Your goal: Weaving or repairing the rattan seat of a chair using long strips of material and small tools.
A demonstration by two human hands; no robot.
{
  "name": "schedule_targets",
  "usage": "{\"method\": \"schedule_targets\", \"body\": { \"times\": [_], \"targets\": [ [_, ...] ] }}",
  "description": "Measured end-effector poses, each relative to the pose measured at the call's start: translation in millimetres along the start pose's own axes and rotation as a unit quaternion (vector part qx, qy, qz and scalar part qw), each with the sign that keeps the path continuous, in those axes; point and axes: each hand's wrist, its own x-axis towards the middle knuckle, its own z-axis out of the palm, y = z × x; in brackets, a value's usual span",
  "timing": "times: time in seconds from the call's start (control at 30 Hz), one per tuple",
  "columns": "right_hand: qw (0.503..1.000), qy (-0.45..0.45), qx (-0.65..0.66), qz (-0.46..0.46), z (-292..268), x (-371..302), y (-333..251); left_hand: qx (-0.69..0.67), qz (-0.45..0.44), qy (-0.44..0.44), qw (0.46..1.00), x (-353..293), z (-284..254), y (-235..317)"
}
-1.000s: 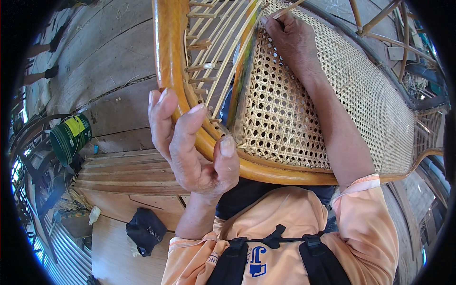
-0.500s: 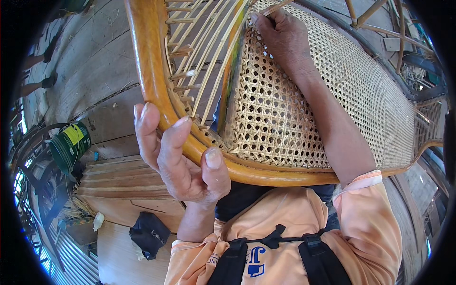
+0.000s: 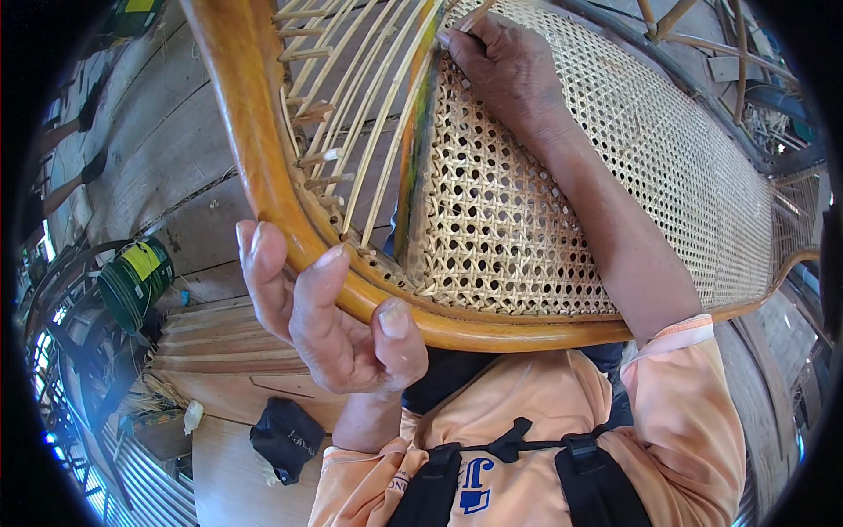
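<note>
A glossy orange-brown wooden frame point(image 3: 230, 114) curves in front of me, with woven cane webbing point(image 3: 500, 250) filling its right part. My left hand point(image 3: 342, 325) is at the near left bend of the rail, fingers apart and curved up against its outer side. Farther off, my right hand point(image 3: 514, 75) lies over the webbing's far left edge, its thumb and fingers pinching a light-brown cane strip point(image 3: 479, 12). Pale loose cane strands point(image 3: 369, 114) run across the unwoven left part. Small wooden pegs point(image 3: 320, 157) stick out along the inner rail.
At left, a green bucket point(image 3: 136, 283) with a yellow label stands on the plank floor point(image 3: 189, 140). Nearer are a stack of boards point(image 3: 228, 338) and a black cap point(image 3: 285, 439). Another person's legs point(image 3: 66, 189) show at far left; dark bent poles point(image 3: 676, 79) lie beyond the frame.
The frame and both hands have shifted slightly left in the picture. My right hand keeps its pinch on the strip, which now points more steeply away; my left hand keeps its pose.
</note>
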Motion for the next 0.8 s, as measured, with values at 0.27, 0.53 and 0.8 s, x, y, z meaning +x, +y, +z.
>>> {"method": "schedule_targets", "body": {
  "times": [0.27, 0.53, 0.8],
  "targets": [
    [0.995, -0.071, -0.008, 0.075, -0.1, -2.1, 6.7, 0.045, 0.003, -0.044, 0.998, -3.2, -7.7, 0.9],
    [0.998, -0.048, -0.043, -0.005, -0.6, 2.0, 2.2, 0.048, 0.018, -0.043, 0.998, -0.3, -6.7, -1.0],
    [0.982, -0.132, -0.126, 0.055, -2.0, 10.4, -2.7, -0.022, 0.005, 0.029, 0.999, -0.9, 5.3, 0.4]
  ]
}}
